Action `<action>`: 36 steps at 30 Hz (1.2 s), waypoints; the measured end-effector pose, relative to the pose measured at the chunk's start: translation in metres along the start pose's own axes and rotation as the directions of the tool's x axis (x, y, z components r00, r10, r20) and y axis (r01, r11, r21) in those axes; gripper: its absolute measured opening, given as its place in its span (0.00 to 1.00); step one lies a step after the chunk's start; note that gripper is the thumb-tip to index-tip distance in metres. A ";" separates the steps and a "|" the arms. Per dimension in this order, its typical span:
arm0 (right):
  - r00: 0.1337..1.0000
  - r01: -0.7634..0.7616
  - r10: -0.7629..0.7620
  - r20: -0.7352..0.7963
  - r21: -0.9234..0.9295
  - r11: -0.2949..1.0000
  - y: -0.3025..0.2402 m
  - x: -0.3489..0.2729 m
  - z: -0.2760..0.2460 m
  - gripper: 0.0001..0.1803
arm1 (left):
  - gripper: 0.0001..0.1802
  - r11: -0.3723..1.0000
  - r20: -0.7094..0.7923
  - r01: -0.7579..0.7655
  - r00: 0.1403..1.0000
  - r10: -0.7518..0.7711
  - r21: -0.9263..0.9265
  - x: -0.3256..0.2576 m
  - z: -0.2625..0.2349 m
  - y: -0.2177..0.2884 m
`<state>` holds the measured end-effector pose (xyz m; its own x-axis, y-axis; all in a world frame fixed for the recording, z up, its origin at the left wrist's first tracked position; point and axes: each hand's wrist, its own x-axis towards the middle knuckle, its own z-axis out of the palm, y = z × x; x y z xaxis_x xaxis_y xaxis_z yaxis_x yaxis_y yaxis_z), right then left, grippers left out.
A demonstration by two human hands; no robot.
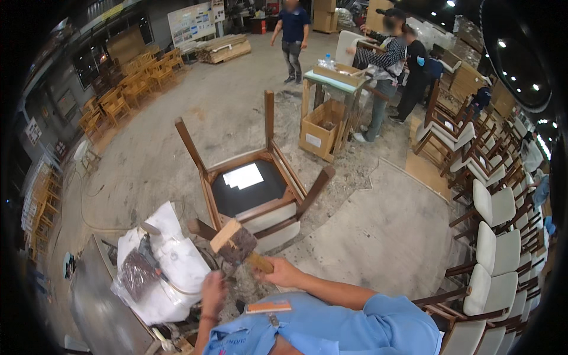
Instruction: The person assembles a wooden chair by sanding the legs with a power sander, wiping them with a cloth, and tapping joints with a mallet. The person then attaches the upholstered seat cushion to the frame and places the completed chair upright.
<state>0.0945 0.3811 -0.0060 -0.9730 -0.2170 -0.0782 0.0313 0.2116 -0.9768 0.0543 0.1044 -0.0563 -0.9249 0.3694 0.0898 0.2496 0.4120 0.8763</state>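
A wooden mallet point(235, 242) with a blocky head is gripped by its handle in my right hand point(284, 274), in front of my chest. My left hand point(213, 294) is lower and to the left, beside the white padding; motion smears its fingers. Just beyond the mallet, an upside-down chair point(207, 192) has its dark wooden legs pointing up. White sheets point(242, 176) lie on its black underside. The mallet's head overlaps the view of the chair's near leg; whether they touch I cannot tell.
White padding point(171, 236) at left bears a power tool point(146, 245) and a clear bag of dark small parts point(137, 277). Rows of pale-seated chairs point(497, 248) line the right. Several people stand around a workbench point(337, 80) with a cardboard box point(322, 131) beneath.
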 end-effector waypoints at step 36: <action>0.586 0.264 0.092 -0.805 0.297 0.918 -0.057 -0.071 -0.229 0.15 | 0.17 0.883 0.461 0.131 0.881 0.105 -0.450 0.318 0.207 0.202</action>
<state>0.1091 0.6028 0.1011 -0.7515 0.6593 0.0245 -0.1603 -0.1463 -0.9762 -0.1301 0.4772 0.0518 -0.6567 0.7527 -0.0474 -0.0295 0.0371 0.9989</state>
